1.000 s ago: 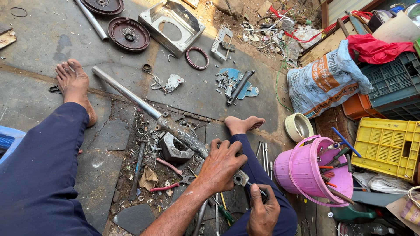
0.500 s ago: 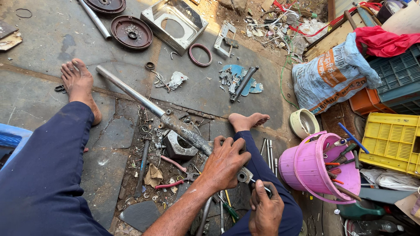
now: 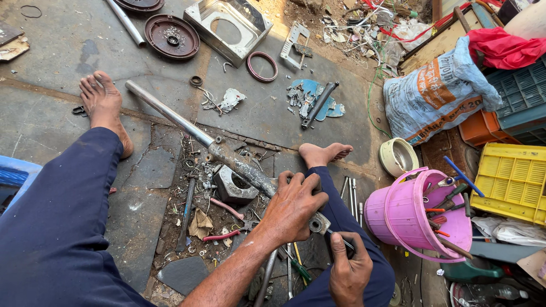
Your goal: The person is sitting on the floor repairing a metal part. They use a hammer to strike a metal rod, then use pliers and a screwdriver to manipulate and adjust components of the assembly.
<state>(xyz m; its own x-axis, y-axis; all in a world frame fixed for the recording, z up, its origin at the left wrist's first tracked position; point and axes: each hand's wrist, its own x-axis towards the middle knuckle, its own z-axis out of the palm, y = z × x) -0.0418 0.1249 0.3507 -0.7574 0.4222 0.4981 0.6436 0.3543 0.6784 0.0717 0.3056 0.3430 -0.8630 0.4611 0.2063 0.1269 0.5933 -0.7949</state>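
A long greasy metal shaft [image 3: 187, 128] runs from the upper left down to my lap. My left hand [image 3: 293, 204] is clamped over its thick near end, just above my right knee. My right hand [image 3: 348, 273] sits below it, fingers closed on a thin dark tool [image 3: 341, 240] whose tip meets the round metal fitting [image 3: 318, 223] at the shaft's end. I sit on the ground in dark blue trousers, with bare feet [image 3: 105, 108] stretched out in front.
A pink bucket [image 3: 398, 219] full of tools stands to my right, beside a yellow crate [image 3: 512, 179] and a printed sack [image 3: 435, 96]. Small parts, a metal block [image 3: 233, 187] and loose tools litter the ground between my legs. A square metal housing [image 3: 227, 23] and round discs [image 3: 170, 35] lie farther off.
The view has tilted slightly. My left hand stays on the shaft's end, and my right hand has shifted a little with its tool at the fitting.
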